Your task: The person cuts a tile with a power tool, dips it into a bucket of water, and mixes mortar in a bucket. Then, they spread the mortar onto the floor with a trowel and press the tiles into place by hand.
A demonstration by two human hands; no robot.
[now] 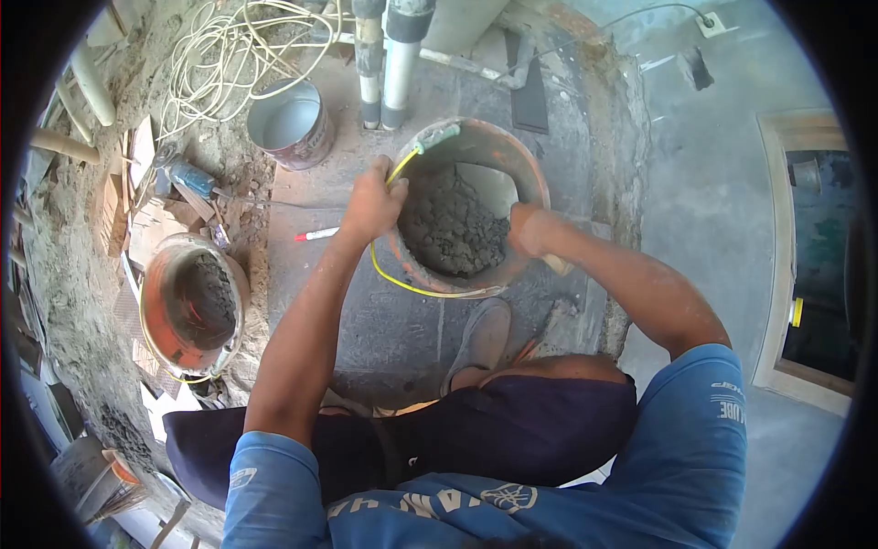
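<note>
In front of me stands a large orange-brown bucket [541, 174], its wall smeared with grey. Crumbly grey mortar [453, 224] fills its lower part. My left hand [373, 199] is closed at the bucket's left rim, where the yellow wire handle [395, 170] passes under the fingers. Over the right rim, my right hand [535, 229] is wrapped around the handle of a trowel [489, 188]. The trowel's pale metal blade lies inside the bucket against the mortar, and the end of its wooden handle sticks out below my fist.
A second bucket [151, 302] with some mortar stands at left. Behind are a metal pail [320, 142], coiled pale cable [219, 69] and upright pipes [400, 78]. A red-capped marker [317, 234] and a blue power tool [183, 174] lie near. A wall [704, 229] rises at right.
</note>
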